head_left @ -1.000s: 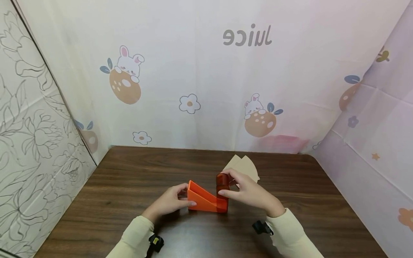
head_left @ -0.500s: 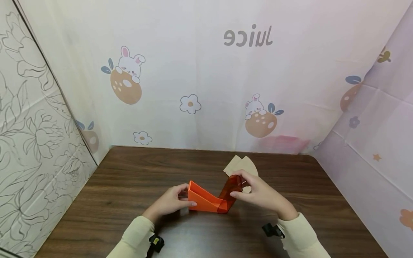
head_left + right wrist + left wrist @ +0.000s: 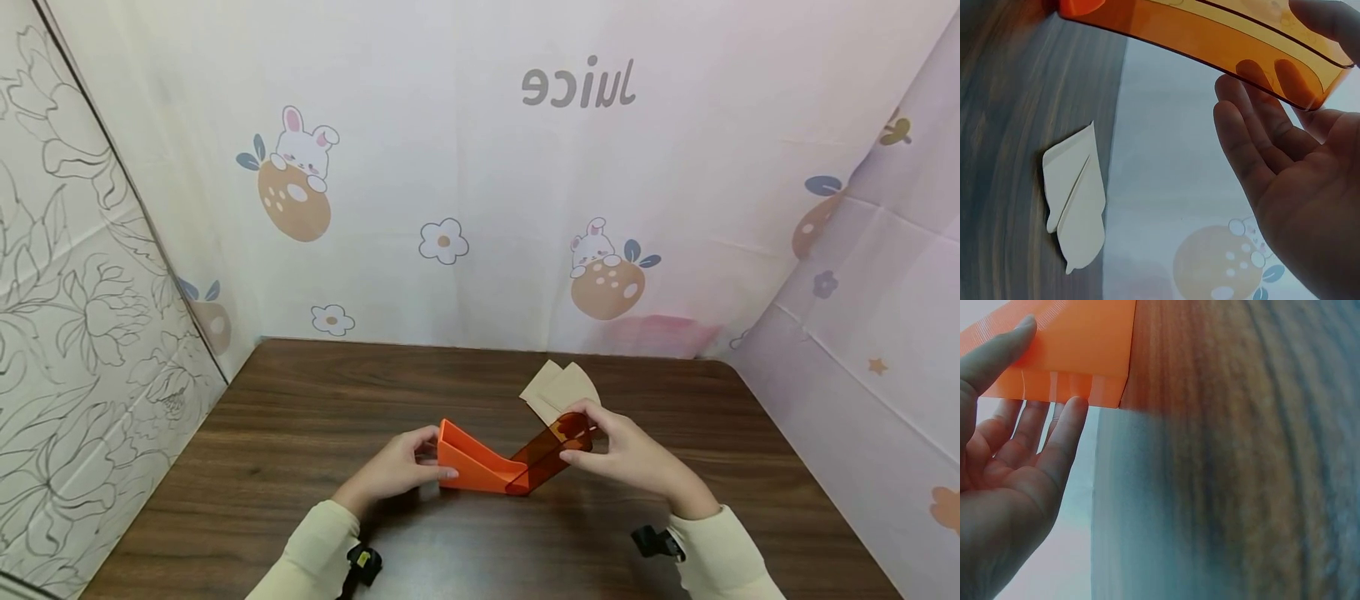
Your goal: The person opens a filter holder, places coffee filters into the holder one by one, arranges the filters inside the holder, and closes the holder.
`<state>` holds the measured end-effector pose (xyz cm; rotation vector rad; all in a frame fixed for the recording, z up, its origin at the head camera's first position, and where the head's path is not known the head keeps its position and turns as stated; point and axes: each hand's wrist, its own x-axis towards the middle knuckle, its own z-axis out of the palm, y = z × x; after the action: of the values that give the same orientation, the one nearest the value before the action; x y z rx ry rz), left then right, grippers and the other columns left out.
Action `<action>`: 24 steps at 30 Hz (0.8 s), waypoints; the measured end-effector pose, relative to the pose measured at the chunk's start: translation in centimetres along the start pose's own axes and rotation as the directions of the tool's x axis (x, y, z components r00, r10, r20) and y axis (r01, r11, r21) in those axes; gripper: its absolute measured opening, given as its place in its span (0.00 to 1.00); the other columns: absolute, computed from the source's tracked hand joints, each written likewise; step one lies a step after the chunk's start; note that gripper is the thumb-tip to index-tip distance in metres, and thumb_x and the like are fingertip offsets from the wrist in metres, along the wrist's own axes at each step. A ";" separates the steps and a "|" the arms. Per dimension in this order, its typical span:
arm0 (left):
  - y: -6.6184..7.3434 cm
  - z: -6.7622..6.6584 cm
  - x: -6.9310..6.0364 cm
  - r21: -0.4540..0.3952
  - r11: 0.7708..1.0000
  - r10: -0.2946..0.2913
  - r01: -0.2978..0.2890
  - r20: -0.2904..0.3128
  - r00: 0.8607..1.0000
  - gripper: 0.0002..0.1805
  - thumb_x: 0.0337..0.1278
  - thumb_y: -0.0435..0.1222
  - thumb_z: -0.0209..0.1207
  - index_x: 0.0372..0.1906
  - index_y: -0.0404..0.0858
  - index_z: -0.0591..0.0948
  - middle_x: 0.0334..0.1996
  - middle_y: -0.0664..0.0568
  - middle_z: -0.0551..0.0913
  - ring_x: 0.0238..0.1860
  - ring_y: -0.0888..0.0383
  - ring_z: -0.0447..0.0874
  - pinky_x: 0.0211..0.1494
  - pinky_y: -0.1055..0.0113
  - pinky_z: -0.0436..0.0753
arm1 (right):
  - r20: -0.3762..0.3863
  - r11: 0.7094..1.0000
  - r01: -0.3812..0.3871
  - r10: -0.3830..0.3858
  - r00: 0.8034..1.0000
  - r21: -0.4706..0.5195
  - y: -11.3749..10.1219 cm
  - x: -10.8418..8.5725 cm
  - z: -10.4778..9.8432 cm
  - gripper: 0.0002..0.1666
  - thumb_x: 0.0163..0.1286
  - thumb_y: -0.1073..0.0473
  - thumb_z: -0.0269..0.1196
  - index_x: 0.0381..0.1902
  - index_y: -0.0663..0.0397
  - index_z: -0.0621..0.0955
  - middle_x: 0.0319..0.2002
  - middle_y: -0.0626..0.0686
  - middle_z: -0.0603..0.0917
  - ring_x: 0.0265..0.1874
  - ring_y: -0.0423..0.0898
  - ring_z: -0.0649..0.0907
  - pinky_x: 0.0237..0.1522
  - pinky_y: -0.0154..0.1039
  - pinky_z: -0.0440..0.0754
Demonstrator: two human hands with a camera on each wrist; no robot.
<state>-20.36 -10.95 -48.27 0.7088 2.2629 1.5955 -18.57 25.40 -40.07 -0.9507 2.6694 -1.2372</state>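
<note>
An orange wedge-shaped coffee filter holder (image 3: 474,468) stands on the table with its tall end to the left. At its low right end a see-through amber lid (image 3: 542,457) is swung up and leans out to the right. My left hand (image 3: 393,473) grips the tall end, thumb on the near face and fingers on the far side, as the left wrist view shows on the orange wall (image 3: 1079,337). My right hand (image 3: 637,458) holds the lid's raised end between thumb and fingers. In the right wrist view, fingers show through the amber plastic (image 3: 1197,47).
Two pale tan coffee filter papers (image 3: 564,390) lie overlapping on the dark wood table (image 3: 337,392), just behind the lid and right hand. A printed curtain (image 3: 375,167) hangs along the table's back edge. Each wrist carries a small black camera (image 3: 364,563).
My right hand has moved right, tilting the amber lid from upright to a low slant away from the holder. My left hand and the orange holder have stayed in place.
</note>
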 end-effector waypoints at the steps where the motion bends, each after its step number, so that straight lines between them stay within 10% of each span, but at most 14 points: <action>1: 0.0 0.0 0.0 0.000 1.000 -0.002 0.002 0.000 1.000 0.20 0.57 0.39 0.72 0.53 0.42 0.80 0.46 0.55 0.84 0.50 0.55 0.82 0.53 0.66 0.82 | -0.004 1.000 -0.002 0.002 1.000 -0.008 0.1 -0.1 -0.1 0.23 0.67 0.50 0.71 0.55 0.46 0.75 0.41 0.43 0.84 0.41 0.49 0.83 0.43 0.41 0.83; 24: 0.2 0.2 -0.1 -0.017 1.000 -0.003 0.003 -0.008 1.000 0.20 0.57 0.35 0.71 0.53 0.40 0.79 0.47 0.54 0.84 0.51 0.53 0.82 0.53 0.65 0.82 | -0.014 0.999 -0.030 0.029 0.999 -0.024 1.3 -1.5 -0.8 0.23 0.66 0.51 0.72 0.54 0.46 0.75 0.41 0.45 0.83 0.39 0.42 0.82 0.41 0.39 0.84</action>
<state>-20.15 -10.84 -48.18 0.6963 2.2525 1.6166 -18.21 27.41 -40.81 -0.9057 2.7046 -1.2122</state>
